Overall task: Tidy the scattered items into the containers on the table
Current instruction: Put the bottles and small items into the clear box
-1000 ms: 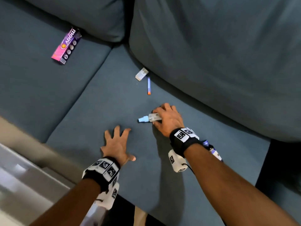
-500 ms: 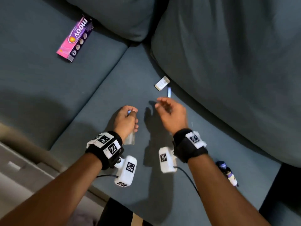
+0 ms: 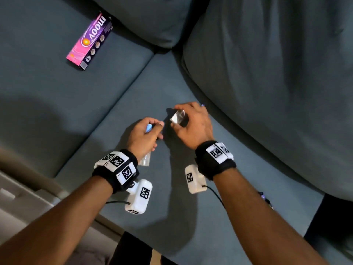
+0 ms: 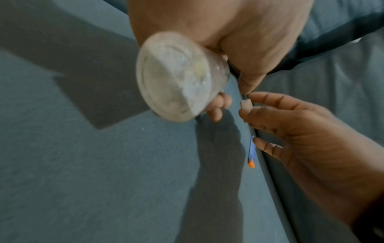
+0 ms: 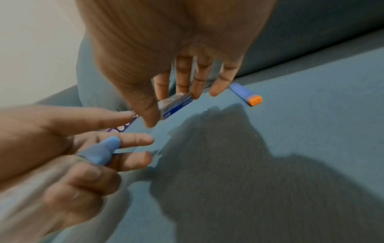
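On a blue-grey sofa seat (image 3: 118, 104), my left hand (image 3: 152, 131) grips a small clear bottle (image 4: 178, 75) with a light blue cap (image 5: 101, 151). Just to its right, my right hand (image 3: 174, 116) pinches a small white and blue eraser-like block (image 3: 178, 118) between thumb and fingers, lifted a little off the seat. A thin blue stick with an orange end (image 5: 246, 93) lies on the seat beside the right hand's fingers, against the back cushion. In the head view that stick is almost wholly hidden by the hand.
A pink and purple carton (image 3: 89, 41) lies on the left seat cushion, far left. A small dark bottle (image 3: 264, 197) lies on the seat behind my right forearm. Back cushions (image 3: 267, 73) rise at the right and top. A pale surface (image 3: 23, 199) lies at lower left.
The capped bottle went from my right hand into my left hand. My right hand then reached forward to the small white block and now pinches it.
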A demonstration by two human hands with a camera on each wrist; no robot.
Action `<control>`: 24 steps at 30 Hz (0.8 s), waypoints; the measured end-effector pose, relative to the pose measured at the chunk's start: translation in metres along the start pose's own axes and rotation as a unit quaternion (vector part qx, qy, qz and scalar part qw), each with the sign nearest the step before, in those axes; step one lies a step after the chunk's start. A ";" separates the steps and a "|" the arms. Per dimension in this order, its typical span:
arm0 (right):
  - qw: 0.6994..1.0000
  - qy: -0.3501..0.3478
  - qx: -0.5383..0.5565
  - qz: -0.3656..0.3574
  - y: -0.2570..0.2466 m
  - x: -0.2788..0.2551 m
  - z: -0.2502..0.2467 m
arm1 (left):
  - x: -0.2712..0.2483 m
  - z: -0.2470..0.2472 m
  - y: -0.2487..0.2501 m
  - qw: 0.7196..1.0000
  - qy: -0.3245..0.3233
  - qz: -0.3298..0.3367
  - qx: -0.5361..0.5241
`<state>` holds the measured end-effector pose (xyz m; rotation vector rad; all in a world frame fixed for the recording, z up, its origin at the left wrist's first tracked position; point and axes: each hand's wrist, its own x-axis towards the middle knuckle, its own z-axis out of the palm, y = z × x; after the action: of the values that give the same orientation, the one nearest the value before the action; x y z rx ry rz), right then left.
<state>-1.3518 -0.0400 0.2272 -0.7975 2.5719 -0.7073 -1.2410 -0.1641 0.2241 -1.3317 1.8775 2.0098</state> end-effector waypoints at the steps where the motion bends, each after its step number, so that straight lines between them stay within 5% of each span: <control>1: 0.999 -0.006 0.038 -0.018 -0.003 -0.010 0.002 | 0.000 0.001 0.002 1.000 -0.013 0.007 0.004; 6: 0.988 -0.016 0.151 -0.034 -0.003 -0.042 0.004 | 0.001 0.009 -0.002 0.995 -0.083 0.026 0.043; 12: 0.978 0.129 0.099 0.131 0.036 -0.023 -0.018 | -0.008 0.018 -0.008 0.996 -0.070 0.014 0.055; 18: 0.983 0.010 -0.014 0.182 0.038 -0.002 -0.021 | -0.016 0.027 -0.010 0.998 -0.063 -0.001 0.006; 21: 0.969 -0.025 0.076 0.235 0.036 -0.009 -0.021 | -0.015 0.031 -0.015 0.998 -0.056 0.011 0.039; 24: 0.910 -0.010 0.290 0.296 0.038 -0.046 -0.022 | -0.018 0.038 -0.020 0.992 -0.072 0.033 0.099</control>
<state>-1.3429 0.0227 0.2321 0.1601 2.1905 -1.1418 -1.2384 -0.1185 0.2148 -1.0593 2.0176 1.8345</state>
